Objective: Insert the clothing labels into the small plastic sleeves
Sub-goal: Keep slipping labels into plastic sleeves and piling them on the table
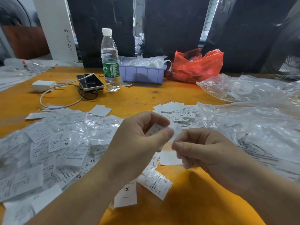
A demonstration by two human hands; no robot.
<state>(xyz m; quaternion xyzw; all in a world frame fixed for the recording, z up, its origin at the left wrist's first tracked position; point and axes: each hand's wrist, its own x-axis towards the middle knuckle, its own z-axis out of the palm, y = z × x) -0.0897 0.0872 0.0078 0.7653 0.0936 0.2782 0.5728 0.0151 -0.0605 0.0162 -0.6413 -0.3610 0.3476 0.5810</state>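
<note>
The person's left hand holds a white clothing label pinched between thumb and forefinger, over the near middle of the orange table. The label's long axis runs from lower left to upper right, its free end pointing toward the other hand. The right hand sits just beside it, fingers curled, thumb and forefinger nipping something thin and clear. I judge this to be a small plastic sleeve, though its mouth is too faint to make out. The two hands nearly meet, and the label end lies at or just inside the sleeve edge. Which it is, I cannot tell.

My reading is that insertion is at its start. The coming move depends on the label's long axis lining up with the sleeve opening to its right. The left hand is the one placed to push.

Filled sleeves lie heaped to the left. Loose labels lie beyond the hands.
</note>
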